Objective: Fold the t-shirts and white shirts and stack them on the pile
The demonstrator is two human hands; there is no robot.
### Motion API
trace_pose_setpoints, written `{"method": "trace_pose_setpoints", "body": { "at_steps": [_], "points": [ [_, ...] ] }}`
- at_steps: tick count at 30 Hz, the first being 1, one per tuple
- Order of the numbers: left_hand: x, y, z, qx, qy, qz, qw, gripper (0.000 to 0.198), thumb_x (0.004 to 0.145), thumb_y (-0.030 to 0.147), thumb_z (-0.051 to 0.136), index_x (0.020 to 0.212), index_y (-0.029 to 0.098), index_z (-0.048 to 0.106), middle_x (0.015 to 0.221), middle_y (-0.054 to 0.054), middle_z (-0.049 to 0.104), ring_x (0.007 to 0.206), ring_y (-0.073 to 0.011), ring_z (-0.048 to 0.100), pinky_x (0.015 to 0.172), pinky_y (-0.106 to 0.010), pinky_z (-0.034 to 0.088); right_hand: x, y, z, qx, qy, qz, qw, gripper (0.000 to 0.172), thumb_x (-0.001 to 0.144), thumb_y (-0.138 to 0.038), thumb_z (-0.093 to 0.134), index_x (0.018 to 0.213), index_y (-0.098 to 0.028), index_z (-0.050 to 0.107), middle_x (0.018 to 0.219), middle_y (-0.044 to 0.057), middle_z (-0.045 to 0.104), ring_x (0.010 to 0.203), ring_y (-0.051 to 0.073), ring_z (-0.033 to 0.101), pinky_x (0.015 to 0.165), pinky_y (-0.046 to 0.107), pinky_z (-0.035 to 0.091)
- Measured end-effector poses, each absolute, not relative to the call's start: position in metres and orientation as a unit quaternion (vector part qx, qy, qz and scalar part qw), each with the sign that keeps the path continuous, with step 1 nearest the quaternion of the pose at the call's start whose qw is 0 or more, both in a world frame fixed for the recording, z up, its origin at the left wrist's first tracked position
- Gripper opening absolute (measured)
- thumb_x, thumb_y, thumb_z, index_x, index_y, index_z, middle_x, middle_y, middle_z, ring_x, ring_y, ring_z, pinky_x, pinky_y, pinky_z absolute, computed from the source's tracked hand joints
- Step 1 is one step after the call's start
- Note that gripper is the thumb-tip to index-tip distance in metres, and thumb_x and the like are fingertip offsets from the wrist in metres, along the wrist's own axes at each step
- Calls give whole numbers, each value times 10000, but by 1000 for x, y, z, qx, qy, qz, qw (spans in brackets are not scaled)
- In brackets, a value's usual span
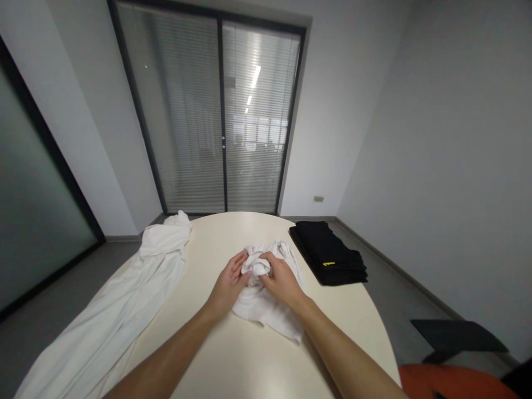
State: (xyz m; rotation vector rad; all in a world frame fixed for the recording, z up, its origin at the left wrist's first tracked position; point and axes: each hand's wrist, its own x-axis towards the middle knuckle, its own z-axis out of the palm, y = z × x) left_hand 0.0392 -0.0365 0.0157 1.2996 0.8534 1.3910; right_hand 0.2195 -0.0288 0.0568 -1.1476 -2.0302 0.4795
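A crumpled white cloth garment [270, 310] lies on the cream table in front of me, its upper part bunched up between my hands. My left hand [230, 280] grips the bunched fabric from the left, fingers curled against it. From the right, my right hand [280, 277] pinches a rolled bit of the same cloth between thumb and fingers. The lower part of the garment spreads flat toward me, and a loose fold sticks out past my right hand. What exact kind of garment it is, I cannot make out.
Long white fabric [153, 277] drapes along the table's left side and over its edge. A stack of folded black clothes [328, 252] with a yellow mark sits at the right. An orange chair [453, 382] with a black armrest [459, 335] stands at the lower right, beyond the rounded table [220, 230].
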Motion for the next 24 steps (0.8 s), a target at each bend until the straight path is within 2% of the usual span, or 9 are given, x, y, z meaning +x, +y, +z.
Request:
{"method": "trace_pose_setpoints", "body": {
  "at_steps": [2,5,9,13,15,18,20,22,24],
  "points": [
    [36,-35,17,543,399,576,462,499,769,507,734,1127,170,650,1191,-140,712,1136,-268,661,990,-399,509,216,-33,60,-429,-814,169,354,168,879,-228,551,1035,-204,611,773,5,667,673,168,573,690,272,404],
    [27,-33,18,541,475,581,380,371,787,537,690,911,188,671,893,-68,738,865,-225,705,780,-328,550,214,-37,65,-397,-853,124,314,71,864,-265,603,860,-197,626,761,17,659,789,193,586,784,307,404],
    [21,-33,19,524,506,572,378,383,818,590,612,922,222,589,688,13,639,586,-171,619,542,-264,470,216,-40,68,-324,-896,161,255,267,930,-317,561,694,-197,598,679,10,621,791,188,584,790,314,416],
    [26,-34,26,551,460,588,374,331,835,536,600,923,220,556,789,-9,646,722,-177,633,687,-292,502,221,-35,65,-381,-835,219,332,257,1023,-331,401,997,-200,621,776,7,642,696,151,584,665,274,443],
    [29,-37,30,565,439,590,373,290,830,486,611,926,218,561,864,-25,648,801,-181,635,756,-299,502,226,-31,64,-403,-812,208,368,267,1023,-309,395,1197,-207,570,890,26,670,716,149,607,693,283,483],
    [32,-47,37,613,421,561,364,173,841,369,587,923,217,572,909,-31,644,861,-184,623,798,-294,488,235,-28,69,-373,-845,126,361,415,973,-204,441,1381,-250,497,1265,94,615,1036,190,625,920,355,502],
    [33,-56,41,667,407,525,337,86,836,264,552,900,216,583,898,-27,643,884,-187,608,830,-299,472,239,-28,74,-335,-881,72,326,540,934,-142,462,1456,-281,451,1495,102,452,1308,231,480,1080,427,415],
    [34,-64,44,721,382,486,312,91,803,179,519,853,215,585,864,-20,638,874,-189,595,843,-308,460,241,-30,79,-304,-908,49,285,598,905,-109,480,1471,-300,449,1595,80,324,1419,251,349,1146,477,339],
    [34,-69,48,758,353,457,302,134,756,126,487,801,216,576,828,-14,628,838,-188,586,824,-311,457,241,-31,80,-283,-923,48,256,539,886,-112,514,1396,-286,537,1608,63,311,1433,260,324,1158,487,316]
  ]
}}
